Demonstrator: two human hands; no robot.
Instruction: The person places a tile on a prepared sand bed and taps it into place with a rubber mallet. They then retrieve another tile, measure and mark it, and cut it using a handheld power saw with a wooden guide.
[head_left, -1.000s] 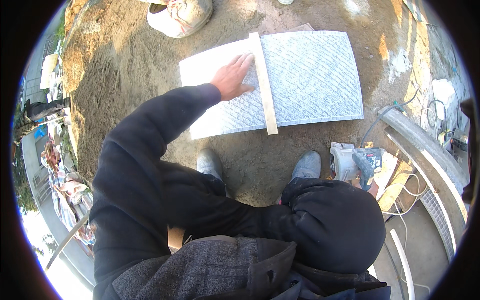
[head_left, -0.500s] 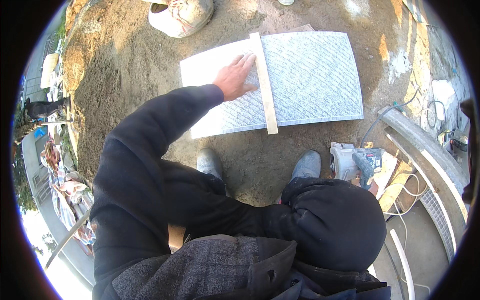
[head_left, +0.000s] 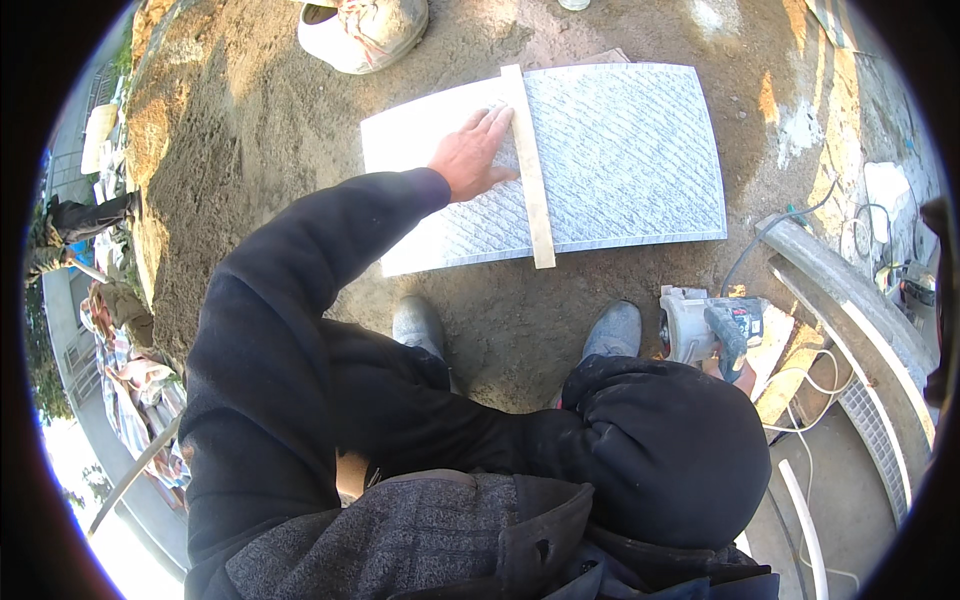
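My left hand (head_left: 468, 155) lies open on a pale, grooved stone slab (head_left: 630, 150), fingers stretched out. Its fingertips and thumb touch the left edge of a narrow light wooden strip (head_left: 533, 180), which lies across the slab from far to near. To the right of my right boot stands a handheld circular saw (head_left: 705, 325) with a metal guard and a dark handle. My right hand (head_left: 744, 377) is mostly hidden behind my knee. The bit of skin that shows is at the saw's handle, closed round it.
The slab rests on damp sandy ground (head_left: 240, 190). A tied sack (head_left: 375, 35) sits at the far side. Curved stone pieces (head_left: 850, 310), a wooden offcut (head_left: 797, 365) and looping cables lie at right. Another person's dark-clothed leg (head_left: 90, 215) shows at far left, above crumpled cloth (head_left: 130, 385).
More of my right hand's skin shows round the saw's handle. My left hand has shifted very slightly right with the strip's far end. At far left, the other person has moved.
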